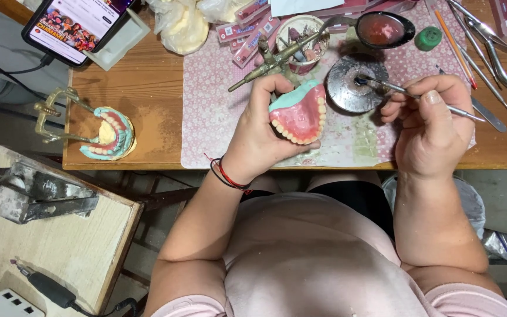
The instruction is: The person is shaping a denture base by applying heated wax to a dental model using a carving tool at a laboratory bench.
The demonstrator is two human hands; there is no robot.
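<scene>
Bench crowded. I note a brass torch (271,60) and a cup of burs (301,42) just behind the work, pliers (488,41) far right, a second denture model in a brass articulator (98,132) well apart at left. Left hand (259,132) is raised over the patterned mat (212,105), fingers wrapped tight around the pink wax denture (300,114), teeth facing me. Right hand (426,120) pinches a thin metal instrument (418,97), its tip in the round metal dish (356,85).
</scene>
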